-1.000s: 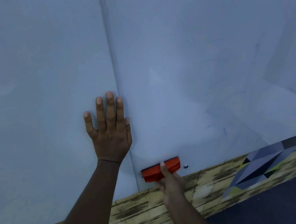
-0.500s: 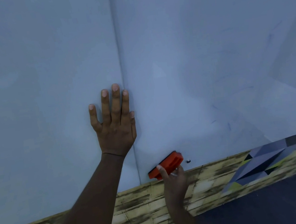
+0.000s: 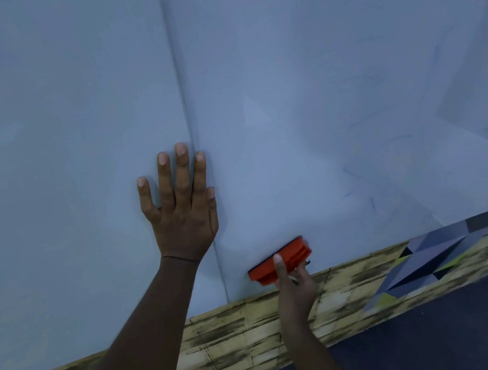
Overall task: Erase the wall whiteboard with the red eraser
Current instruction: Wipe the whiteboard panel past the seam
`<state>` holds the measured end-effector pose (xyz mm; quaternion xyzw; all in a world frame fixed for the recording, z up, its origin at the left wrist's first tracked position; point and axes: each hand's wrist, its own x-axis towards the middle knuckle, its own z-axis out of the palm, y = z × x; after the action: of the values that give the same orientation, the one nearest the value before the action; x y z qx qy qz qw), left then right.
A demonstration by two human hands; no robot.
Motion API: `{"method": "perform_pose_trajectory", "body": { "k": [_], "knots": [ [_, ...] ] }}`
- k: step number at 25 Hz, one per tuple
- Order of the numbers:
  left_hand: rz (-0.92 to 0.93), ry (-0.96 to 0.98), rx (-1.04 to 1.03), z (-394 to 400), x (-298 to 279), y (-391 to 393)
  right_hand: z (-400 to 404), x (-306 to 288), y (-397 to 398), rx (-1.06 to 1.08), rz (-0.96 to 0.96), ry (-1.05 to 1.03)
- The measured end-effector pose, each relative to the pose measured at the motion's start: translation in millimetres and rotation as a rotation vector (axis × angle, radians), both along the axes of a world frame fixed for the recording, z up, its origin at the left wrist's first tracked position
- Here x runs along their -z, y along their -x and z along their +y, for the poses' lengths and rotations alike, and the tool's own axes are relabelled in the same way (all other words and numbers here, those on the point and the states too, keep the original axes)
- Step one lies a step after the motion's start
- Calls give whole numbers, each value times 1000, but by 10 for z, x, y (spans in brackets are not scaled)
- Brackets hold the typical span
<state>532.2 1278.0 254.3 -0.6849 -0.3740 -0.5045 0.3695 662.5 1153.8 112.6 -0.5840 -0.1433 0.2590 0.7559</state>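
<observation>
The pale, smooth whiteboard (image 3: 284,83) fills your view, a vertical seam splitting its panels, faint blue marks at right, above a mottled yellow brick-pattern band (image 3: 227,339) and dark floor (image 3: 433,340). Your left hand (image 3: 182,213) lies flat, fingers straight, beside the seam. Your right hand (image 3: 293,288) grips the ridged red eraser (image 3: 282,260), tilted against the board's lower edge.

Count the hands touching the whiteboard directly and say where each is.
1. The left hand lies flat on the whiteboard, beside the vertical seam. The right hand grips the red eraser near the board's bottom edge instead.
</observation>
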Motion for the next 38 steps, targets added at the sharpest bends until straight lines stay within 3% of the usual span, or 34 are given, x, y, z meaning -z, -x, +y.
{"method": "perform_pose_trajectory", "body": {
  "k": [4,7,14,21,25,32,34,36,38],
  "knots": [
    [3,-4,-17,3,21,0,5,-521,-145,75,-163,-33],
    [13,-12,-31,-1,36,-7,-40,-311,-146,57,-116,23],
    [23,-40,-47,14,53,-14,-45,455,-71,-99,518,205],
    [17,-52,-43,9,78,-17,-53,530,-309,-229,775,227],
    [14,-39,-47,12,96,-1,-65,87,-388,-338,938,137],
    [-33,133,-17,-210,10,-106,-230,-752,-1297,-142,702,29],
    [6,192,47,-416,33,-312,-274,-697,-1522,-113,672,40],
    [168,191,104,-622,104,-556,-319,-524,-1633,-75,667,52],
    [255,175,112,-730,126,-743,-339,-294,-1690,-49,743,65]
  ]
}}
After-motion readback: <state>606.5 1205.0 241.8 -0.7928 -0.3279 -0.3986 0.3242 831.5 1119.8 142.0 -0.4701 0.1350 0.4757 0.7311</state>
